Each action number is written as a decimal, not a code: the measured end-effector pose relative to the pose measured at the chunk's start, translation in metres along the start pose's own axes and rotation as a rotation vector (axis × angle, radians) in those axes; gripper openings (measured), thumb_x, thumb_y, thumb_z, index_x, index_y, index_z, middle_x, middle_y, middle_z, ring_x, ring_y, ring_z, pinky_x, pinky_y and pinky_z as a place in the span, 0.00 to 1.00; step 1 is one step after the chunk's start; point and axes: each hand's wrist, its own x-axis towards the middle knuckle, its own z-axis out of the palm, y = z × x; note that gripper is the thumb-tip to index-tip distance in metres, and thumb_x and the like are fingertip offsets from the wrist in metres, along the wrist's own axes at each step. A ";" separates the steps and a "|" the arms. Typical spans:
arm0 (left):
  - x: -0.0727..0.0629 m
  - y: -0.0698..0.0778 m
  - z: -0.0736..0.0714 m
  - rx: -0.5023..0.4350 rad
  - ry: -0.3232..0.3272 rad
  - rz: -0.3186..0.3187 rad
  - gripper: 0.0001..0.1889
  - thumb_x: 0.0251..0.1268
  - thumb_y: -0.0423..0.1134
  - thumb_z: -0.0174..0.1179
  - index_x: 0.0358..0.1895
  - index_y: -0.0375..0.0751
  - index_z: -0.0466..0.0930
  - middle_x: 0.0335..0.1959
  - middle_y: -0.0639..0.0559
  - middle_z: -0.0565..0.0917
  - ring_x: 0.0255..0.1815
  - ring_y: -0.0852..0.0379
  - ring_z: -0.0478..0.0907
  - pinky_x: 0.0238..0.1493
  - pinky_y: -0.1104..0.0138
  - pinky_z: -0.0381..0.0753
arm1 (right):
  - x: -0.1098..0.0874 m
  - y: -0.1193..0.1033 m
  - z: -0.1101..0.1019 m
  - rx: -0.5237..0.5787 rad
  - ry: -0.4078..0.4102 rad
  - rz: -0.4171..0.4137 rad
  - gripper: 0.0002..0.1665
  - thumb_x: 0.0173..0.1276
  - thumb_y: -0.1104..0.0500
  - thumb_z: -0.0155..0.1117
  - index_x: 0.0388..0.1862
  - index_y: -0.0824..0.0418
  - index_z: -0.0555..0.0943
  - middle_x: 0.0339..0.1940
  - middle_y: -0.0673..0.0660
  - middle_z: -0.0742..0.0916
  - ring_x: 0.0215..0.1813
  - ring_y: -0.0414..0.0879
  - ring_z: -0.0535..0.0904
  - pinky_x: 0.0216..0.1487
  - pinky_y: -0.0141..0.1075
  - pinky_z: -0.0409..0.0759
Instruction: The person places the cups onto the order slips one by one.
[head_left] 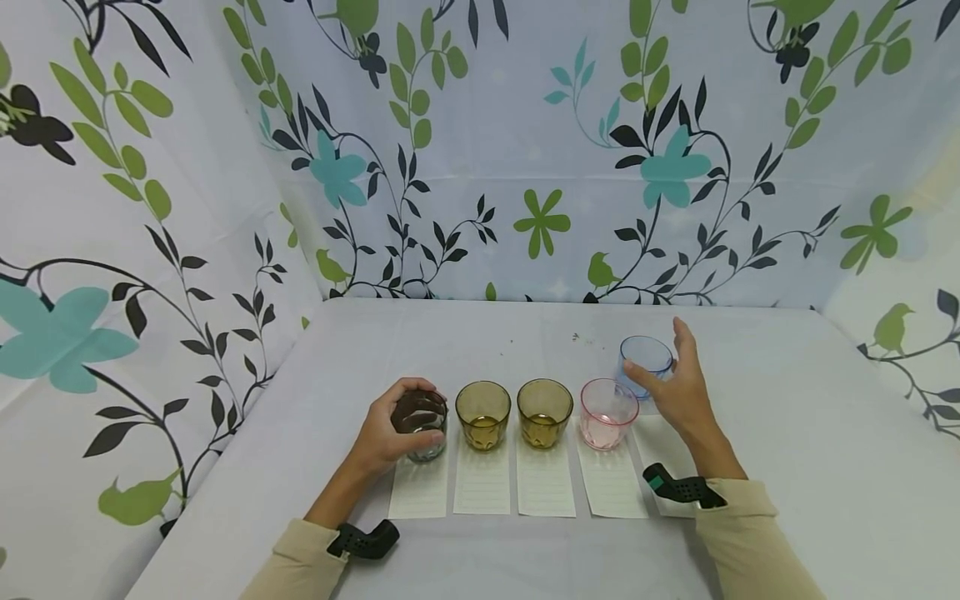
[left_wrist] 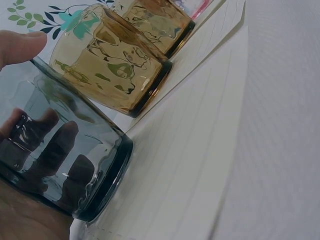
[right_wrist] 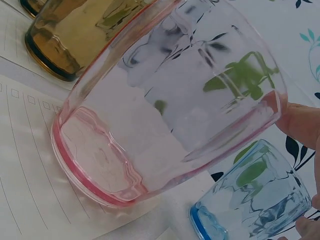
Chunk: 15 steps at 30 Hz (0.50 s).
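My left hand (head_left: pixel 396 429) curls round a dark grey-blue glass (left_wrist: pixel 55 145), whose base stands on a lined paper slip. The thumb is at the near side, and fingers show through the glass. To its right two amber glasses (head_left: pixel 483 417) (head_left: pixel 545 414) stand upright, followed by a pink glass (head_left: pixel 609 415). Behind the pink one, a blue glass (right_wrist: pixel 252 195) stands farther back on the table. My right hand (head_left: pixel 678 385) is at the blue glass, thumb and fingers spread apart; whether they touch it I cannot tell.
Several lined paper slips (head_left: pixel 545 483) lie side by side on the white table (head_left: pixel 480 550), in front of and under the glasses. A patterned cloth (head_left: pixel 480 167) with leaves and birds hangs behind the table and at both sides. Each wrist wears a black band.
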 end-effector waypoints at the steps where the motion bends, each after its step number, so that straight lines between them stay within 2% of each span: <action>1: 0.000 0.000 0.000 0.000 0.000 0.001 0.33 0.54 0.28 0.72 0.63 0.24 0.66 0.55 0.33 0.78 0.56 0.44 0.81 0.62 0.48 0.80 | 0.000 0.001 0.000 0.014 -0.002 0.004 0.65 0.66 0.52 0.74 0.85 0.56 0.37 0.85 0.61 0.44 0.84 0.61 0.38 0.79 0.63 0.47; 5: 0.000 -0.002 0.000 -0.001 0.000 0.006 0.31 0.54 0.28 0.71 0.62 0.28 0.68 0.55 0.33 0.78 0.55 0.44 0.81 0.61 0.49 0.81 | 0.002 0.004 0.002 0.051 -0.013 0.029 0.67 0.63 0.53 0.76 0.85 0.56 0.36 0.85 0.60 0.44 0.84 0.60 0.37 0.79 0.64 0.46; 9: 0.000 -0.002 0.000 -0.003 -0.003 0.008 0.30 0.55 0.28 0.71 0.62 0.32 0.70 0.55 0.33 0.78 0.55 0.44 0.81 0.61 0.49 0.81 | 0.003 0.007 0.004 0.056 -0.025 0.047 0.69 0.62 0.53 0.76 0.84 0.57 0.36 0.85 0.61 0.44 0.84 0.62 0.39 0.78 0.65 0.49; 15: 0.000 -0.001 0.000 -0.001 -0.001 0.011 0.31 0.54 0.28 0.72 0.62 0.31 0.70 0.55 0.33 0.78 0.55 0.43 0.81 0.61 0.49 0.81 | 0.005 0.010 0.006 0.032 -0.029 0.053 0.68 0.63 0.52 0.76 0.84 0.57 0.36 0.85 0.62 0.46 0.83 0.64 0.42 0.78 0.66 0.49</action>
